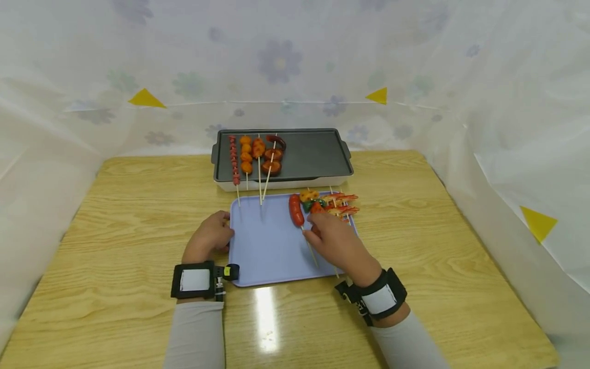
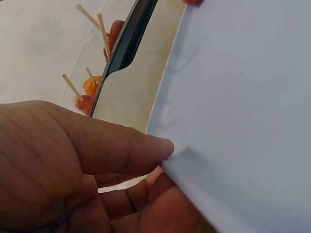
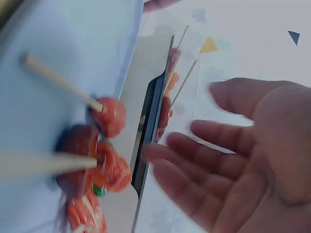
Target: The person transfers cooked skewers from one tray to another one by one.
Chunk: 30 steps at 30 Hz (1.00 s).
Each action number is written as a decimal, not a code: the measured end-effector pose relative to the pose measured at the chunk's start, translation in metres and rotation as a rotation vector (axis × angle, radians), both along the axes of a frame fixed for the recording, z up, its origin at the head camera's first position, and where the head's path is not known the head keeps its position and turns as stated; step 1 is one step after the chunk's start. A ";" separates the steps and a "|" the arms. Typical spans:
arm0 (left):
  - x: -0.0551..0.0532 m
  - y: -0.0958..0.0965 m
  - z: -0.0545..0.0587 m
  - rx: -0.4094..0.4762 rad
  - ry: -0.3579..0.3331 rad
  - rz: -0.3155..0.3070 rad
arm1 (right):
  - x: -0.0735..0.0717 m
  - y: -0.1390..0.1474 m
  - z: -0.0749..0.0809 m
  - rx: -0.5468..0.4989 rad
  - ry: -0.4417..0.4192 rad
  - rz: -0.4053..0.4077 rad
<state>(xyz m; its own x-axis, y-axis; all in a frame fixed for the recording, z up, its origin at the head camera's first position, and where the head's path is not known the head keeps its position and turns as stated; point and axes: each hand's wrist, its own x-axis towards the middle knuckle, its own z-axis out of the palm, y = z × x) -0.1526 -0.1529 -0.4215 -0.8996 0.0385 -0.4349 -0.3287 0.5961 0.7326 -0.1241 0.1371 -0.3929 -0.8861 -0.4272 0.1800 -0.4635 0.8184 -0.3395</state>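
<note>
A pale blue tray [image 1: 265, 246] lies on the table, and my left hand [image 1: 209, 237] pinches its left edge. In the left wrist view the thumb is at the rim of the tray [image 2: 243, 111], with the other fingers curled below. My right hand [image 1: 340, 245] hovers over the tray's right side; in the right wrist view its fingers are spread and hold nothing. Closest to it are a red sausage skewer [image 1: 296, 211] and a skewer with yellow, green and orange-red pieces [image 1: 310, 196], partly hidden by the hand. Shrimp skewers [image 1: 344, 210] overhang the tray's right edge.
Behind the tray stands a dark grill plate [image 1: 313, 154] on a light base. Its left half bears a thin pink-red skewer [image 1: 234, 161], an orange ball skewer [image 1: 246, 154] and browned skewers [image 1: 272, 166], sticks pointing toward me. Flower-patterned sheeting [image 1: 278, 61] surrounds the wooden table [image 1: 138, 205].
</note>
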 end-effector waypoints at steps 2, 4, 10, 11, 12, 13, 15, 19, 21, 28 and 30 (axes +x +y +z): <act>0.000 0.000 0.000 -0.006 -0.005 -0.002 | -0.002 0.003 0.001 -0.007 0.065 0.042; -0.001 0.000 0.000 -0.012 -0.012 -0.006 | -0.003 0.006 0.002 0.012 0.088 0.060; -0.003 0.003 -0.001 -0.025 -0.026 0.000 | -0.008 0.013 0.001 0.116 0.036 0.037; -0.002 0.003 -0.001 -0.029 -0.026 -0.001 | -0.009 0.015 0.001 0.119 0.031 0.031; -0.002 0.003 -0.001 -0.032 -0.027 -0.002 | -0.010 0.017 0.000 0.117 0.032 0.024; -0.002 0.003 -0.001 -0.035 -0.027 -0.004 | -0.011 0.020 0.001 0.112 0.035 0.017; -0.002 0.003 -0.001 -0.033 -0.026 -0.004 | -0.014 0.026 0.002 0.078 0.035 0.001; -0.002 0.002 0.000 -0.033 -0.011 -0.010 | -0.018 0.042 0.006 -0.017 -0.008 -0.081; -0.002 0.002 0.000 -0.032 -0.007 -0.013 | -0.020 0.052 0.009 -0.073 -0.065 -0.147; -0.002 0.003 -0.001 -0.028 -0.033 -0.008 | -0.027 0.093 0.011 -0.129 -0.270 -0.403; -0.001 0.003 -0.001 -0.023 -0.039 -0.004 | -0.030 0.105 0.007 -0.107 -0.334 -0.423</act>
<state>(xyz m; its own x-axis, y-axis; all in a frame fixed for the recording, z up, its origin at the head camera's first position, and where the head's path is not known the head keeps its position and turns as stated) -0.1539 -0.1498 -0.4224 -0.8818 0.0317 -0.4705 -0.3544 0.6136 0.7056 -0.1538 0.2423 -0.3856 -0.9930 -0.0160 -0.1174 0.0456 0.8628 -0.5034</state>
